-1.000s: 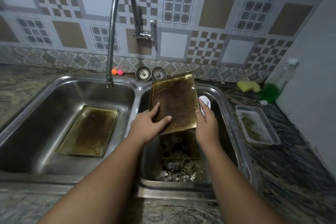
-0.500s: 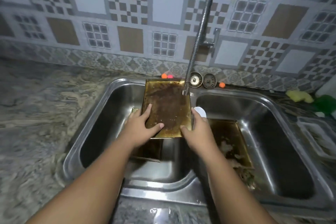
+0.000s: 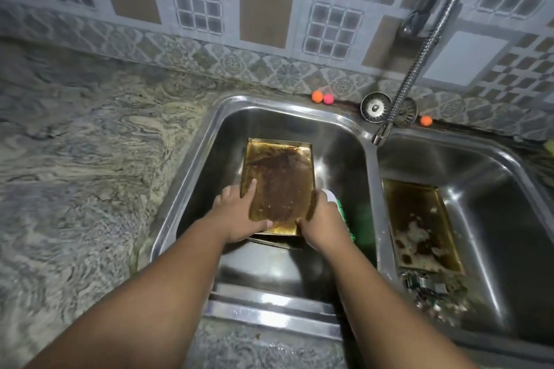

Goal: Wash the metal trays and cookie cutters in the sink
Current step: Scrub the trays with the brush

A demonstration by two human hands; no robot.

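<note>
While it is held low inside the left basin (image 3: pixel 209 159) of the sink, the tray (image 3: pixel 278 186) is kept face up, its far edge towards the back wall of the basin and its near edge raised a little. It is gripped at both near corners. By the left hand (image 3: pixel 236 219) the near left corner is pinched, with the thumb laid along the near edge and the forefinger stretched straight over the stained surface; the other fingers are hidden beneath. The near right corner is clasped by the right hand (image 3: pixel 323 225), and a brush (image 3: pixel 347 225) with a white handle and green bristles is held in that same hand, against the tray's right edge.

Just under the near edge the rim of a lower tray (image 3: pixel 275 242) can be seen. Bare steel is left on every side of the held tray, more at the back and on the right than on the left.

Beyond the divider (image 3: pixel 373 189) another tray (image 3: pixel 419 225) lies flat in the right basin, with cookie cutters (image 3: pixel 428 287) piled at its near end. The faucet (image 3: pixel 419 63) ends above the divider. Two strainers (image 3: pixel 374 106) and small balls (image 3: pixel 317 96) are set along the back rim. A wide counter (image 3: pixel 90 144) is found to the left.
</note>
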